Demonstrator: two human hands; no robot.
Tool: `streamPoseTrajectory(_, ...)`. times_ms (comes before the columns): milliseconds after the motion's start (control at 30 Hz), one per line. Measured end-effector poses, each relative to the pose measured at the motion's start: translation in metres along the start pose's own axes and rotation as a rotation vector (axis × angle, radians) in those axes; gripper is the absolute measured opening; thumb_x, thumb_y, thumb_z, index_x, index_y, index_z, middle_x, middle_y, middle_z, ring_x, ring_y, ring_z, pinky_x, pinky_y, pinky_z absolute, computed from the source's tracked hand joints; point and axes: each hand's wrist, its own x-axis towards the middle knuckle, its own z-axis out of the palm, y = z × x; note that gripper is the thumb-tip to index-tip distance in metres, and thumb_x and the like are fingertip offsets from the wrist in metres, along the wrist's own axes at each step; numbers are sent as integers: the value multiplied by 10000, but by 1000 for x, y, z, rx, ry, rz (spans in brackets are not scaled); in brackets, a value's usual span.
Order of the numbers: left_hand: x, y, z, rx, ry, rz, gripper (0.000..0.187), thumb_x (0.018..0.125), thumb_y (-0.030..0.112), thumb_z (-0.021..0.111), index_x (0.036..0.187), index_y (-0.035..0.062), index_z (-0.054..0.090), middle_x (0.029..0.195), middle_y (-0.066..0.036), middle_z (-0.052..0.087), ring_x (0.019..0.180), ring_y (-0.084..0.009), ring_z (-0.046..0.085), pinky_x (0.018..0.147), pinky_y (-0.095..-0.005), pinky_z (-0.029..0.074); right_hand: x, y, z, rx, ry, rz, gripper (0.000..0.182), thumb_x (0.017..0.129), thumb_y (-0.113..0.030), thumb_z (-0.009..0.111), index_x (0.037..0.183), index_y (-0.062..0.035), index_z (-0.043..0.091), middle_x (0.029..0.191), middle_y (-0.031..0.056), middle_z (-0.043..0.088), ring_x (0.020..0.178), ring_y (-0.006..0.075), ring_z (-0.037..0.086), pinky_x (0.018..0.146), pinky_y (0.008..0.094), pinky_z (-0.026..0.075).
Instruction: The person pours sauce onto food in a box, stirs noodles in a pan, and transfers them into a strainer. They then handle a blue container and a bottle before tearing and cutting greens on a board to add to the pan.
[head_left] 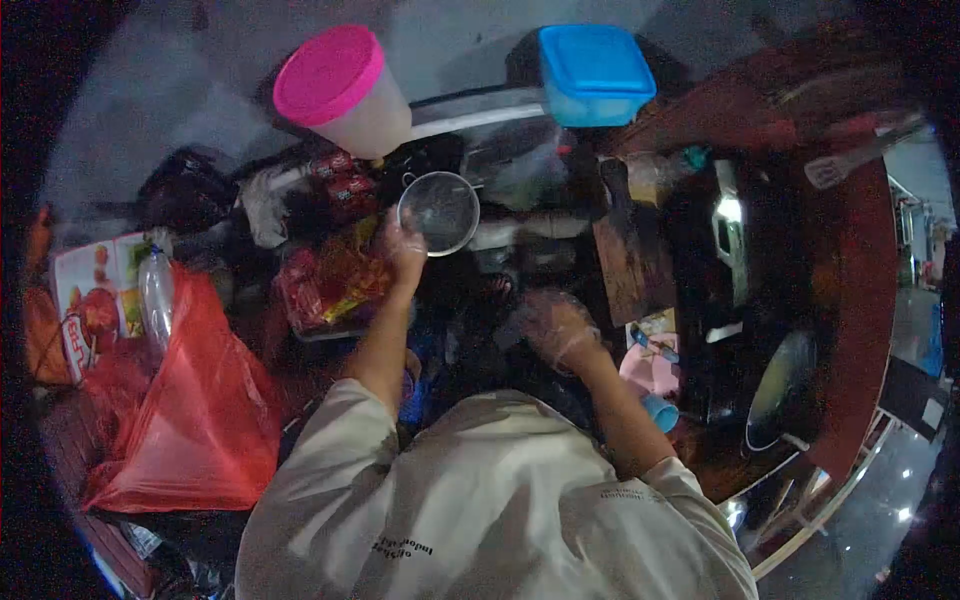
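Observation:
A round strainer with a pale rim (439, 213) is held up in my left hand (403, 243), whose fingers close on its left edge. Below and to the right, my right hand (562, 330) is smeared by motion, and its fingers cannot be made out clearly. Below my left hand lies a tray of red and yellow packets (340, 290). To the right of the strainer, a wooden cutting board (634, 250) lies beyond my right hand.
A pink-lidded tub (335, 85) and a blue-lidded box (598, 75) stand at the back. A red plastic bag (205, 410) fills the left. On the right are a pan (781, 390), a spatula (828, 172), a pink item (650, 371) and a blue cup (660, 412).

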Motion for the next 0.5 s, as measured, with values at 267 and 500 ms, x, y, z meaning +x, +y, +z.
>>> streamPoseTrajectory(267, 19, -59, 36, 331, 87, -15, 296, 942, 238, 552, 1162, 47, 607, 959, -198, 669, 840, -363, 659, 754, -450, 502, 26, 9, -5, 61, -164, -12, 455, 921, -398, 561, 1274, -111, 573, 1096, 191, 660, 1038, 384, 623, 915, 493, 487)
streamPoseTrajectory(500, 19, -89, 31, 411, 29, 17, 428, 877, 236, 608, 1260, 53, 549, 968, -177, 667, 827, -335, 654, 736, -421, 507, 129, 102, 43, -142, -76, 131, 416, 895, -368, 601, 1174, -60, 594, 1225, 205, 588, 1086, 366, 601, 911, 481, 492)
